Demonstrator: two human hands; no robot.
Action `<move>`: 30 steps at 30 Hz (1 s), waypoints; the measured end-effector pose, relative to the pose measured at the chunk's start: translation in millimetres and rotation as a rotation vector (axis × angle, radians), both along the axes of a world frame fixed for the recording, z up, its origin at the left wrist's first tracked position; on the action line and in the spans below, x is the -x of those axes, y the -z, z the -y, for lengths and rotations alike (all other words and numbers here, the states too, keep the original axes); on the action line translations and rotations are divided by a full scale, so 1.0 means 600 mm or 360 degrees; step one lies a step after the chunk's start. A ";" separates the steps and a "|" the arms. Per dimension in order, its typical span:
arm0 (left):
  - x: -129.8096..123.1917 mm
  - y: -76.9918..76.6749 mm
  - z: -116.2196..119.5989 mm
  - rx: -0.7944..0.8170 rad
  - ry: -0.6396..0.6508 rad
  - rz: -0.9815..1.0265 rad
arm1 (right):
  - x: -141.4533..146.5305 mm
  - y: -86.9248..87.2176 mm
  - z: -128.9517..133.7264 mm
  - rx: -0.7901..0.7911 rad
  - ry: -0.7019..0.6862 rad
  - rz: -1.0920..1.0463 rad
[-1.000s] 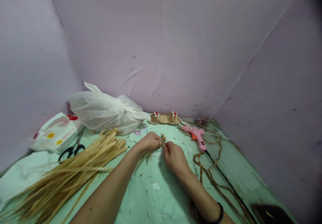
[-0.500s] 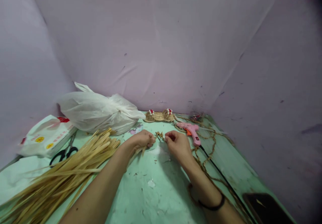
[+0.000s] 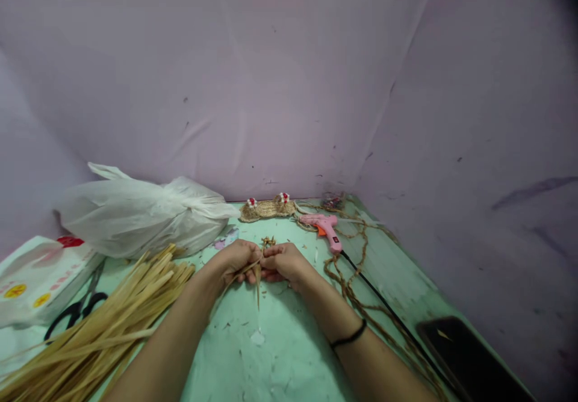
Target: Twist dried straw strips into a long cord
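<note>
My left hand and my right hand meet over the middle of the green table, fingertips touching. Both are closed on a thin dried-leaf strip, whose pointed end hangs down between them while another length runs back along my left wrist. Just beyond the fingertips sits a small bunch of curled straw bits; whether it joins the strip I cannot tell. My fingers hide the exact point of grip. To the left lies a large sheaf of dried leaf strips.
A pink glue gun with a black cord lies right, among braided rope. Behind is a woven piece with red-white beads. Left are black-handled scissors, a white bag and a box. A dark phone lies front right.
My right hand has come in to meet the left, closing the gap between them. Both now pinch the strip. The whole view has turned slightly right, shifting the table's things leftward.
</note>
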State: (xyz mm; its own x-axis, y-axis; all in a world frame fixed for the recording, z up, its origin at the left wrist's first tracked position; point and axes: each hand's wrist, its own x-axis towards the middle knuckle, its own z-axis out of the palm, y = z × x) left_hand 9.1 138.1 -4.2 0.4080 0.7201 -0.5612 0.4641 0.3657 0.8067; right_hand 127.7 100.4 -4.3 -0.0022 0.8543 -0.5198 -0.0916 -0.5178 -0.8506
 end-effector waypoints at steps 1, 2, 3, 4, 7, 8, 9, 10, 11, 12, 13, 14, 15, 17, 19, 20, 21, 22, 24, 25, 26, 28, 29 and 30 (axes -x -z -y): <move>-0.001 -0.002 0.003 -0.0036 0.0002 -0.0020 | -0.001 0.002 -0.001 0.0003 0.0005 0.0045; -0.002 -0.004 0.005 -0.0072 -0.0003 -0.0038 | -0.002 0.004 -0.002 -0.0001 0.0025 0.0099; -0.003 -0.006 0.007 -0.0101 -0.0013 -0.0058 | -0.003 0.008 -0.004 -0.0017 0.0047 0.0157; -0.004 -0.007 0.008 -0.0124 -0.0028 -0.0078 | -0.004 0.012 -0.006 -0.0041 0.0068 0.0214; -0.007 -0.009 0.010 -0.0201 -0.0061 -0.0148 | -0.007 0.027 -0.013 -0.0130 0.0065 0.0338; -0.008 -0.009 0.009 -0.0229 -0.0060 -0.0170 | -0.009 0.032 -0.015 -0.0161 0.0042 0.0386; -0.008 -0.008 0.009 -0.0253 -0.0055 -0.0178 | -0.010 0.036 -0.017 -0.0191 0.0010 0.0458; -0.009 -0.006 0.008 -0.0265 -0.0052 -0.0173 | -0.011 0.039 -0.018 -0.0241 -0.0021 0.0551; -0.009 -0.005 0.008 -0.0267 -0.0053 -0.0154 | -0.012 0.042 -0.019 -0.0312 -0.0051 0.0657; -0.009 -0.003 0.008 -0.0264 -0.0063 -0.0127 | -0.012 0.044 -0.020 -0.0392 -0.0070 0.0756; -0.009 -0.002 0.007 -0.0257 -0.0073 -0.0102 | -0.013 0.046 -0.021 -0.0459 -0.0081 0.0826; -0.009 -0.001 0.007 -0.0250 -0.0080 -0.0083 | -0.013 0.047 -0.022 -0.0499 -0.0085 0.0856; -0.010 0.000 0.007 -0.0246 -0.0073 -0.0067 | -0.013 0.049 -0.022 -0.0512 -0.0080 0.0850; -0.010 0.000 0.007 -0.0266 -0.0035 -0.0047 | -0.013 0.051 -0.022 -0.0485 -0.0052 0.0778; -0.009 -0.002 0.007 -0.0320 -0.0006 -0.0071 | -0.012 0.051 -0.020 -0.0446 -0.0009 0.0682; -0.007 -0.004 0.007 -0.0353 -0.0007 -0.0114 | -0.011 0.051 -0.018 -0.0427 0.0015 0.0642; -0.005 -0.006 0.007 -0.0375 -0.0012 -0.0173 | -0.011 0.049 -0.017 -0.0402 0.0037 0.0608; -0.002 -0.008 0.006 -0.0384 -0.0024 -0.0233 | -0.010 0.047 -0.015 -0.0376 0.0055 0.0581; 0.006 -0.012 0.004 -0.0376 -0.0042 -0.0303 | -0.010 0.041 -0.011 -0.0339 0.0085 0.0536; 0.011 -0.015 0.002 -0.0374 -0.0041 -0.0312 | -0.010 0.038 -0.010 -0.0332 0.0097 0.0512; 0.015 -0.017 0.001 -0.0379 -0.0034 -0.0311 | -0.010 0.034 -0.008 -0.0333 0.0107 0.0486; 0.021 -0.020 -0.001 -0.0399 -0.0021 -0.0314 | -0.009 0.029 -0.006 -0.0338 0.0113 0.0443; 0.021 -0.022 -0.001 -0.0405 -0.0010 -0.0325 | -0.009 0.026 -0.005 -0.0336 0.0114 0.0433; 0.020 -0.024 0.000 -0.0414 0.0008 -0.0338 | -0.008 0.024 -0.004 -0.0329 0.0116 0.0431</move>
